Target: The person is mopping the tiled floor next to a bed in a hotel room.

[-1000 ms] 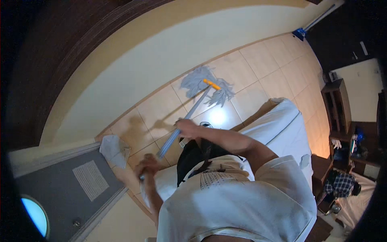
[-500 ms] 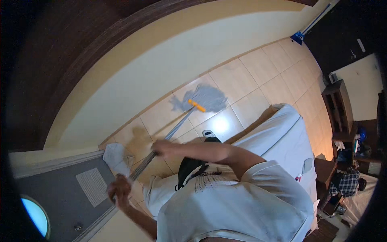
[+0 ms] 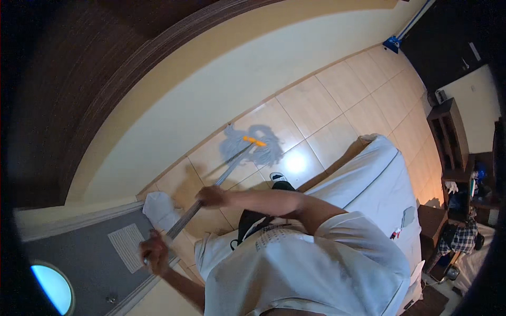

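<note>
Grey door (image 3: pixel 79 258) sits farthest left of the mop handle (image 3: pixel 211 189), a white cloth (image 3: pixel 158 208) lying beside it. We hold the handle in both fists: the left hand (image 3: pixel 154 254) clamped around its upper end, the right hand (image 3: pixel 211 196) wrapped around mid-shaft. Beyond our grip, the blue-grey mop head (image 3: pixel 253 145) rests on beige tiles (image 3: pixel 327 105) near the wall. One glossy patch shines beside it; we judge most tiles right of the mop remain unmopped.

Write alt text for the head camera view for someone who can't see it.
Seen from above, a person grips a mop handle with both hands, right hand above left hand, its grey string head on a beige tiled floor beside a white bed.
</note>
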A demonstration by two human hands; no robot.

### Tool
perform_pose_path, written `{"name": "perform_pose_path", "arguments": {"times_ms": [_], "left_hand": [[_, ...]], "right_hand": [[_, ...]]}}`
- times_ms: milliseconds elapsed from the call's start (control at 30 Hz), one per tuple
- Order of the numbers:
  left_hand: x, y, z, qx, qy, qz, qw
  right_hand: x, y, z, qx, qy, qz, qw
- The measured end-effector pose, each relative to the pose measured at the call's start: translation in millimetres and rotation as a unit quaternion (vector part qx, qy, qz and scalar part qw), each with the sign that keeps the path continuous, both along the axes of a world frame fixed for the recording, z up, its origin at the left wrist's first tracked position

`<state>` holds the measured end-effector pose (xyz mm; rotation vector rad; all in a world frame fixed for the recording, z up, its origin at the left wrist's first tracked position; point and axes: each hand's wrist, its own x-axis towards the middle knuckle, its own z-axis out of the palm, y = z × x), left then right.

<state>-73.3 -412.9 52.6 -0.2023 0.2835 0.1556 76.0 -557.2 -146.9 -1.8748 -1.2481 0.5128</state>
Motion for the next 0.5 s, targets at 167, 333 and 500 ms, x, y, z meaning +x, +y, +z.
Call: {"name": "perform_pose_path", "arguments": {"times_ms": [167, 333, 500], "left_hand": [[66.6, -67.9, -62.7, -0.731, 0.117, 0.093, 0.666], [109.5, -132.0, -91.6, -0.794, 0.172, 0.006, -0.584], [67.9, -60.9, -76.5, -0.793, -0.039, 0.041, -0.606]], "right_hand": [[36.7, -110.4, -25.5, 0.033, 0.029, -0.177, 0.983], [69.9, -158.6, -35.9, -0.118, -0.081, -0.267, 0.953], [51.6, -88.9, -33.9, -0.176, -0.082, -0.17, 0.966]]}}
